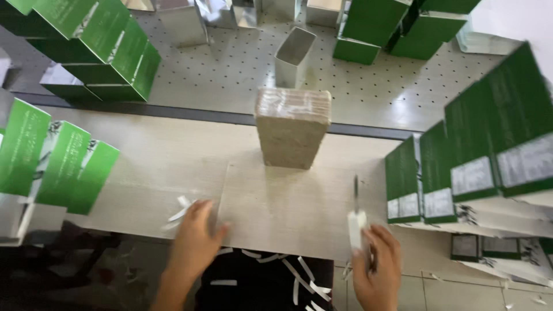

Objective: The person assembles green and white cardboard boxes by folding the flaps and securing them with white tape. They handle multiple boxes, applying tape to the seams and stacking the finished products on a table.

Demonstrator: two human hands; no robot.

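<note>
My left hand (196,239) lies flat on the near edge of the pale wooden table (155,167), fingers spread, beside a thin board (288,210) that lies on the tabletop. My right hand (377,265) grips a small knife with a white handle (356,224), its blade pointing up over the board's right side. A tall wrapped brown block (292,126) stands upright at the board's far edge.
Green and white flat cartons are stacked at the left (55,158) and right (478,167). More green boxes (109,46) and silver open sleeves (295,56) sit on a perforated grey surface behind. White paper strips (299,270) litter the floor below.
</note>
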